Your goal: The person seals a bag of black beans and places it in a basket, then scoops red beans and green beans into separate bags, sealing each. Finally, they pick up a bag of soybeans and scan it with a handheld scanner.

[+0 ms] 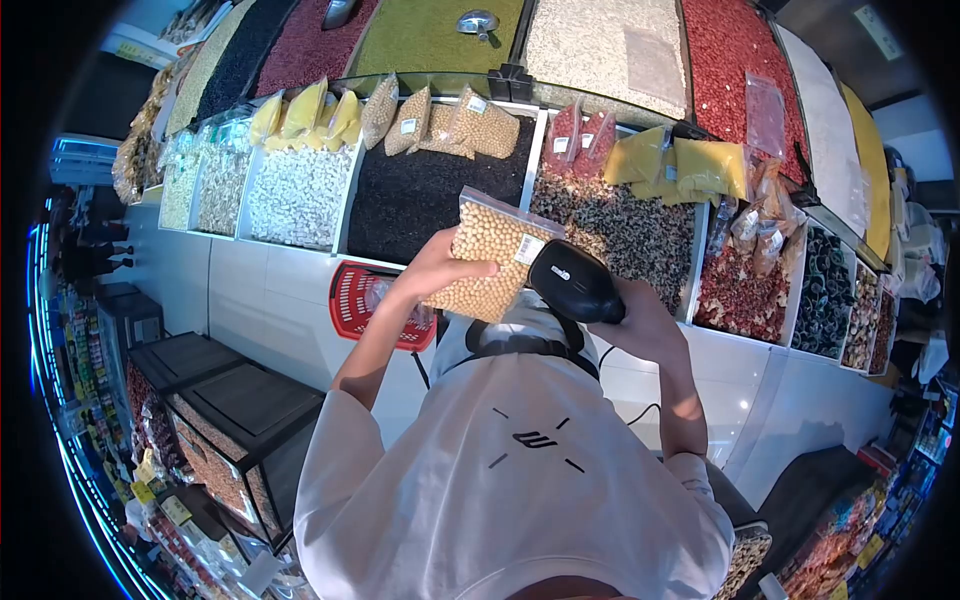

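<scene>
My left hand [437, 272] grips a clear zip bag of soybeans [490, 232] by its left side, thumb across the front. A white barcode label [528, 250] is on the right part of the bag. In my right hand [645, 325] is a black barcode scanner [578, 288], its head right at the label's edge. My right fingers wrap round its handle and are partly hidden behind it. Beyond the bag lies a bin of black dried food [420, 205], with several similar bags of beans [485, 127] along its back edge.
A red basket [350, 312] stands below the counter front, left of my legs. More bins run to both sides, with white pieces [295, 195] to the left and mixed dark pieces [640, 240] to the right. Dark-lidded display cases [240, 385] stand at lower left.
</scene>
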Motion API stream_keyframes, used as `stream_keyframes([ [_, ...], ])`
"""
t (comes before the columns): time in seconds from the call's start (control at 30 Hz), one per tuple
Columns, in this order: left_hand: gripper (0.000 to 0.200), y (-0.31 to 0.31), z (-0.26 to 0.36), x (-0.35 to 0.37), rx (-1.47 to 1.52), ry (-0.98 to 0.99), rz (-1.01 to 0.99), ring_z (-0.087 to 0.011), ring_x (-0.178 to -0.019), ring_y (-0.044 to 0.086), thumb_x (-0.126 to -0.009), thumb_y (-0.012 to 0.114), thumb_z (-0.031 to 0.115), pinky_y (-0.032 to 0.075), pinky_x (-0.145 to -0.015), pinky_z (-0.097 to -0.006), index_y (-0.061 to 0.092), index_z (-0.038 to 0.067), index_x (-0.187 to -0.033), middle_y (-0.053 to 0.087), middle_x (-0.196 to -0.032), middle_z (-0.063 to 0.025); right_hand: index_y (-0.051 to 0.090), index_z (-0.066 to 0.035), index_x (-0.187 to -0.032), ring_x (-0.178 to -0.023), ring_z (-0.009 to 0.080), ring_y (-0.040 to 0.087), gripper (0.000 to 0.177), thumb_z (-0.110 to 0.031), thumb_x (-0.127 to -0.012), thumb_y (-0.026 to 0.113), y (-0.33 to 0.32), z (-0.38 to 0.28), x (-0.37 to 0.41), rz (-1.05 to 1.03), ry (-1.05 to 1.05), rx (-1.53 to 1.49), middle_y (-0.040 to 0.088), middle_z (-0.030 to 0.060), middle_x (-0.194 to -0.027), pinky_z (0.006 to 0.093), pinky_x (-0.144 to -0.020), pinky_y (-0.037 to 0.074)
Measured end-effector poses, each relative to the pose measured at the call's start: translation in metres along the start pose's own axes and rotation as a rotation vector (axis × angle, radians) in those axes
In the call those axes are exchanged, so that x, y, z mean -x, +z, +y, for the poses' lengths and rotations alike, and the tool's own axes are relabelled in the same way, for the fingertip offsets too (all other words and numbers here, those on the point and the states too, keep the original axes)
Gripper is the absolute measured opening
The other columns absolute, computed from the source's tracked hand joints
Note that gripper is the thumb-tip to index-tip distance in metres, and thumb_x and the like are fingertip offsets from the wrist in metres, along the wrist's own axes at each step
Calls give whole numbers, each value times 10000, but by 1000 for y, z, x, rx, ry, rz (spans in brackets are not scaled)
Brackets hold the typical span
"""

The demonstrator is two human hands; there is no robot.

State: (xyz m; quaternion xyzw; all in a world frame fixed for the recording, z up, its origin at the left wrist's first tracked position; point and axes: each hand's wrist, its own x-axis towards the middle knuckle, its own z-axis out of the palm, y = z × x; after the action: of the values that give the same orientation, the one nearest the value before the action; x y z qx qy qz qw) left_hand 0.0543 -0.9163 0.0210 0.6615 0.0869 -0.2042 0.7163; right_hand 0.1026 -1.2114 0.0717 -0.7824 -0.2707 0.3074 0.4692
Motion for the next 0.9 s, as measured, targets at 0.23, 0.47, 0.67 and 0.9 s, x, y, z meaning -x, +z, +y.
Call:
stream_keyframes([
  [0.23,459,1,3,-2,-54,16,5,-142,-932,608,-731,751,139,470,-855,-296,575,-17,-1124,647,-1033,-84,606,10,-1006,-736,212,642,377,-99,-659,706,-2,-1,-4,-11,7,25,657,147,-814,319,-705,479],
  [0.47,465,3,0,-4,-75,31,-5,-139,-939,604,-727,758,139,464,-867,-296,576,-17,-1125,648,-1035,-81,601,6,-993,-692,221,619,367,-119,-661,695,-4,-8,-10,-40,-12,24,640,147,-772,333,-674,471],
  [0.67,454,-1,-5,2,33,27,39,-146,-938,611,-735,750,112,478,-854,-302,572,-20,-1132,646,-1039,-85,555,-19,-1093,-702,283,615,445,-215,-717,690,0,7,3,-77,84,33,630,165,-784,363,-669,471],
  [0.9,556,-24,-56,30,559,88,218,-234,-975,625,-756,710,72,516,-855,-362,458,-34,-1240,604,-1127,-139,513,1,-1044,-623,316,649,455,-313,-755,671,35,106,71,-83,668,212,641,196,-749,392,-582,515],
])
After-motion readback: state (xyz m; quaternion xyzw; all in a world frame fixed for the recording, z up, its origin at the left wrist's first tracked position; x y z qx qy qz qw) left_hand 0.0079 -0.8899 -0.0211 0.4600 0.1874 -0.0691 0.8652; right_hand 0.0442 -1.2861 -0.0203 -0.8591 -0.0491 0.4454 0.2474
